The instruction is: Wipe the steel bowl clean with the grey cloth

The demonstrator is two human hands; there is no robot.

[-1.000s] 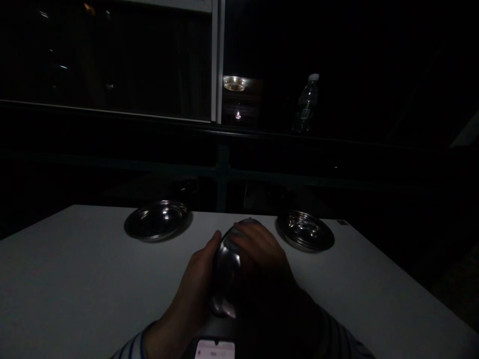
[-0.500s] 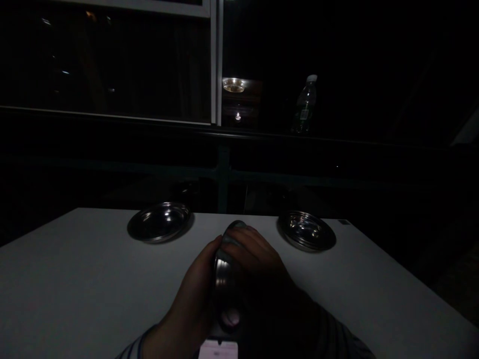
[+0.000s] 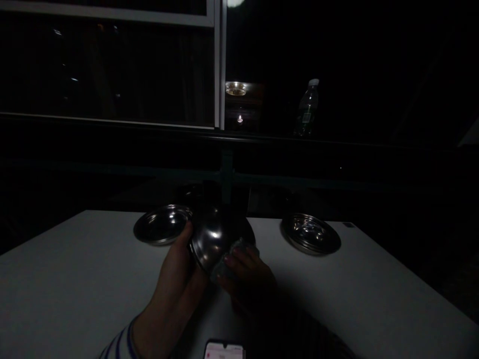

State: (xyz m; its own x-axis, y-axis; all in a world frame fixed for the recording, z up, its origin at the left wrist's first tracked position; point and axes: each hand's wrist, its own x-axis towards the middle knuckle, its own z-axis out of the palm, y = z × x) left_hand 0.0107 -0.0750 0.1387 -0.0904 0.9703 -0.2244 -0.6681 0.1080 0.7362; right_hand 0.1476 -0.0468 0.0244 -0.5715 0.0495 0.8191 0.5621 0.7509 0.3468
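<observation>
A shiny metal bowl [image 3: 213,234] is held tilted above the table, its rounded outside toward me. My left hand [image 3: 179,279] grips its rim from the left, thumb up along the edge. Against the bowl's lower right side, my right hand [image 3: 249,271] presses a bunched grey cloth [image 3: 224,269] with its fingers. Dim light hides much of the right palm and forearm.
On the white table [image 3: 93,279] a metal dish [image 3: 160,227] stands at back left and a stack of metal dishes [image 3: 310,234] at back right. A lit phone [image 3: 223,351] lies at the front edge. Behind are a plastic bottle [image 3: 307,109] and a window frame [image 3: 219,65].
The bowl has turned from edge-on so its outside now faces me. My right hand and the cloth have moved down its surface; my left hand has shifted left.
</observation>
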